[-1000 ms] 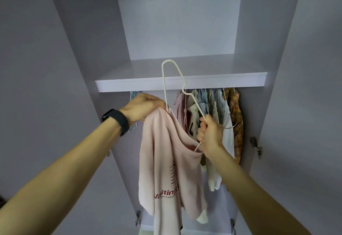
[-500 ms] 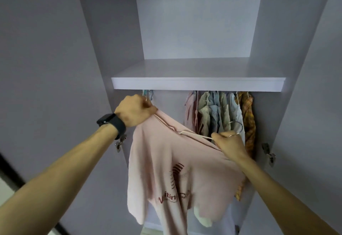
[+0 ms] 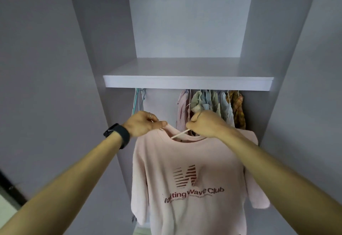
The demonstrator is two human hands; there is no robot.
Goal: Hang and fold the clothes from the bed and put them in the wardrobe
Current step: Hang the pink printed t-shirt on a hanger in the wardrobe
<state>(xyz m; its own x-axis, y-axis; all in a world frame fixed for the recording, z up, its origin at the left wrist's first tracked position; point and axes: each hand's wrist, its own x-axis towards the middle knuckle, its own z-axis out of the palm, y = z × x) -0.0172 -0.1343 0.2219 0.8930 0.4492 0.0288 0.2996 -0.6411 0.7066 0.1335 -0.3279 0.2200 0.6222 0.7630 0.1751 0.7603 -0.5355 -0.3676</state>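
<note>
At the wardrobe (image 3: 187, 85), a pink T-shirt (image 3: 188, 179) hangs vertically, collar up, print toward the camera. The left hand (image 3: 143, 124) pinches its collar; the right hand (image 3: 205, 123) grips the hanger (image 3: 180, 134).

1. We face the wardrobe (image 3: 268, 31); its shelf (image 3: 187, 85) runs across above our hands.
2. Under the shelf's right part, clothes (image 3: 212, 105) hang in a row, behind our right hand (image 3: 205, 123).
3. Under the shelf's left end hang spare hangers (image 3: 137, 101), just behind and above our left hand (image 3: 142, 124), well apart from the clothes.
4. The T-shirt (image 3: 185, 170) hangs before that row and below both hands, its front toward us.
5. Our left hand pinches the T-shirt's collar at its left side; a watch (image 3: 118, 134) sits on that wrist.
6. Our right hand grips the hanger (image 3: 180, 134) at the collar's right side.
7. The hanger's arm slants down and left from the right hand into the neck opening, between our two hands.
</note>
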